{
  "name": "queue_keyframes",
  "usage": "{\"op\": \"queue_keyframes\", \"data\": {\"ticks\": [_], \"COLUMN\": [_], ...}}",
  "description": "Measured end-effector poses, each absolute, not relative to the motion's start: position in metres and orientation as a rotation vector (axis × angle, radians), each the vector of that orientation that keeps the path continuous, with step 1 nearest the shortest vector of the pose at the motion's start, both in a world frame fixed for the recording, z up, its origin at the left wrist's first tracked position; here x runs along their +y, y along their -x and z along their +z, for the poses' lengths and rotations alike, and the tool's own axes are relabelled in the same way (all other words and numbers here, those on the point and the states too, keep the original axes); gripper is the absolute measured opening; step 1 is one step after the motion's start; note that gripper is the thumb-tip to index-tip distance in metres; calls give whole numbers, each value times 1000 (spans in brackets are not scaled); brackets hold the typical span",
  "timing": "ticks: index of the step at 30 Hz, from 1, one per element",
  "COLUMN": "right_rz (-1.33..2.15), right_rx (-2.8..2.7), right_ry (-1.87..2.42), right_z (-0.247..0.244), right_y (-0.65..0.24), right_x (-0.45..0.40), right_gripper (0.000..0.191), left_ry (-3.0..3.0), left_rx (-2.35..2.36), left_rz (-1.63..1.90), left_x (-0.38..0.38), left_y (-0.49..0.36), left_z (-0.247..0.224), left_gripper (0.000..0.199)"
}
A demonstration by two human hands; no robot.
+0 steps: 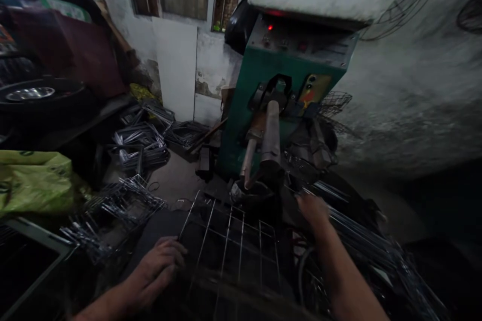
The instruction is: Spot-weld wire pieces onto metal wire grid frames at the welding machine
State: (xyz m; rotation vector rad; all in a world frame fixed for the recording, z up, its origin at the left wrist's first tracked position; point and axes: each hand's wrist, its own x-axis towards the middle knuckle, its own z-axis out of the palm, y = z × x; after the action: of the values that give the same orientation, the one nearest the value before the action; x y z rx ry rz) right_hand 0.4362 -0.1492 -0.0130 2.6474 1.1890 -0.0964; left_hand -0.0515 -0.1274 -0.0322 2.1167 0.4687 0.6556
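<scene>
A wire grid of thin metal rods lies in front of me, over my dark-clothed lap. My left hand is at its left edge, the fingers curled together against the edge wire. Out to the right, my right hand reaches to a bundle of metal rods, blurred and with its fingers closed; what it holds is hidden. Straight ahead stands a green welding machine with a thick cylindrical arm above a thinner lower one. A red light glows on its panel.
Stacks of bent wire frames lie on the floor to the left, with more wire pieces nearer me. A yellow-green sack sits at the left. A phone is on the machine's front. Wire baskets hang on the wall.
</scene>
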Motion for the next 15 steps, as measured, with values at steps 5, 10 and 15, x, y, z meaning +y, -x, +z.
{"op": "queue_keyframes", "data": {"ticks": [5, 10, 15], "right_rz": [-108, 31, -15], "right_rx": [1265, 1593, 1902], "right_ry": [-2460, -2275, -2348], "right_z": [46, 54, 31], "right_y": [-380, -307, -282], "right_x": [-226, -260, -290], "right_gripper": [40, 36, 42], "left_ry": [-1840, -1150, -1122], "left_rx": [426, 593, 713], "left_rz": [468, 62, 94], "left_x": [-125, -133, -154], "left_y": [9, -112, -165], "left_z": [25, 44, 30], "left_gripper": [26, 39, 25]}}
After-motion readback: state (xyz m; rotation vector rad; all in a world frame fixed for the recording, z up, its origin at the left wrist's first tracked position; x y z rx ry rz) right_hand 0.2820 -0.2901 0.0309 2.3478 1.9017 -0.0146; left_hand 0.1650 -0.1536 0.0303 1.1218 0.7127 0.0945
